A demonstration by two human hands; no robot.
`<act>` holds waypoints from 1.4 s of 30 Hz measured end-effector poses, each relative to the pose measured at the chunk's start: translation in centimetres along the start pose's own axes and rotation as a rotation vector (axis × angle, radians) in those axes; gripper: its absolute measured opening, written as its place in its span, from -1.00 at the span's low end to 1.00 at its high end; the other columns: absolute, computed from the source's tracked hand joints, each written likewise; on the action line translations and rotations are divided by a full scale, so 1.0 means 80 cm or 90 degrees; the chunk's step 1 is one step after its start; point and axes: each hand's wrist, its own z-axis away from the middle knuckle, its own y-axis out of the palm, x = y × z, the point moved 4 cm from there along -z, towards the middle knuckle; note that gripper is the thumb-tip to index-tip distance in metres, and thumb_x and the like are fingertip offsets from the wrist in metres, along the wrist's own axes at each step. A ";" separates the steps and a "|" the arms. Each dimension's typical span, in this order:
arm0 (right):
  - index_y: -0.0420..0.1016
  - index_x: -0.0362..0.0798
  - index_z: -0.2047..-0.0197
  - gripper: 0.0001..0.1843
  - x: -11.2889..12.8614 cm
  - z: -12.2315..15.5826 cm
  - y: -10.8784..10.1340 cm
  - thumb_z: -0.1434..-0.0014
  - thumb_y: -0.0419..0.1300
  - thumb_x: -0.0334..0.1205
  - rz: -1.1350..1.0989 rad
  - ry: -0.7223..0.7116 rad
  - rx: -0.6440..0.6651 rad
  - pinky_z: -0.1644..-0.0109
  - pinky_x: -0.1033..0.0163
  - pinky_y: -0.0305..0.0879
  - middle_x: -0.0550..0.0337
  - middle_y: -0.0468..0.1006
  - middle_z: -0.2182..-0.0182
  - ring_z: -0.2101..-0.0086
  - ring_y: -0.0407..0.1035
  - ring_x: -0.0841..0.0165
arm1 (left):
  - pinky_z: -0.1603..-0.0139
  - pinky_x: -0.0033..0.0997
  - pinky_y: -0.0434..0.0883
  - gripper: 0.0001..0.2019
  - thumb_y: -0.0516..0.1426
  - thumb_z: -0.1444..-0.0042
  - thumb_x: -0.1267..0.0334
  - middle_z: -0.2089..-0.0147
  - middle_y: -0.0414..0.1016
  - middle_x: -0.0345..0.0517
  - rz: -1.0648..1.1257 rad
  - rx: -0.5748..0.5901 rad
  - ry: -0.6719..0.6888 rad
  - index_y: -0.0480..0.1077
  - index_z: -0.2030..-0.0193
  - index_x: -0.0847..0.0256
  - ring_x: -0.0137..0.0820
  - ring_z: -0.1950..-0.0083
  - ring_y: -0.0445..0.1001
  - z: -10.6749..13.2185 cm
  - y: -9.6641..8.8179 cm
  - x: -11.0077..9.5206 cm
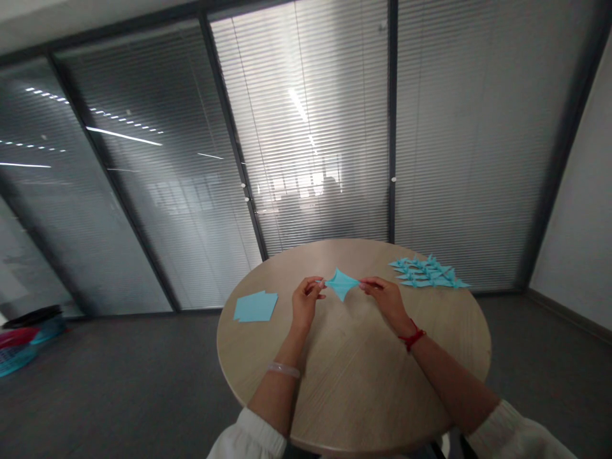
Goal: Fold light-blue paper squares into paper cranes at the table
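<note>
Between my two hands, a blue origami crane [342,285] is stretched out above the round wooden table, its body a four-pointed shape. My left hand [306,299] is closed in a pinch on its left point. The fingertips of my right hand [384,299] pinch the opposite point. Left of my left hand lie several flat blue paper sheets [256,307], loosely stacked. Beyond my right hand, rows of finished blue paper cranes [430,273] sit close together near the table's far right edge.
The round wooden table [354,382] stands in front of a glass partition with blinds [310,127]. On the floor at the far left are baskets [19,350], one with a red item. A white wall [578,185] rises at the right.
</note>
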 end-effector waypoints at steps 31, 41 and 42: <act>0.48 -0.08 0.31 -0.68 -0.027 -0.006 0.014 0.09 0.27 -0.03 -0.044 0.041 0.071 0.36 0.26 0.39 0.14 0.56 0.43 0.42 0.44 0.33 | 0.34 -0.36 0.53 -0.59 0.25 0.14 0.00 0.20 0.53 0.09 0.070 -0.024 -0.089 0.48 0.28 0.34 -0.25 0.19 0.51 0.000 -0.004 0.014; 0.51 -0.09 0.37 -0.69 -0.013 0.006 0.024 0.14 0.30 -0.05 -0.081 0.098 0.119 0.39 0.25 0.44 0.14 0.59 0.47 0.47 0.46 0.33 | 0.35 -0.39 0.51 -0.55 0.31 0.22 0.12 0.30 0.54 -0.05 0.040 0.041 -0.076 0.40 0.17 0.30 -0.38 0.33 0.50 0.004 0.012 0.016; 0.51 -0.09 0.39 -0.70 -0.011 0.006 0.025 0.14 0.30 -0.05 -0.075 0.100 0.120 0.38 0.25 0.43 0.13 0.59 0.47 0.48 0.46 0.33 | 0.36 -0.39 0.50 -0.53 0.32 0.22 0.14 0.29 0.54 -0.05 0.036 0.051 -0.070 0.39 0.15 0.29 -0.40 0.34 0.49 0.005 0.014 0.016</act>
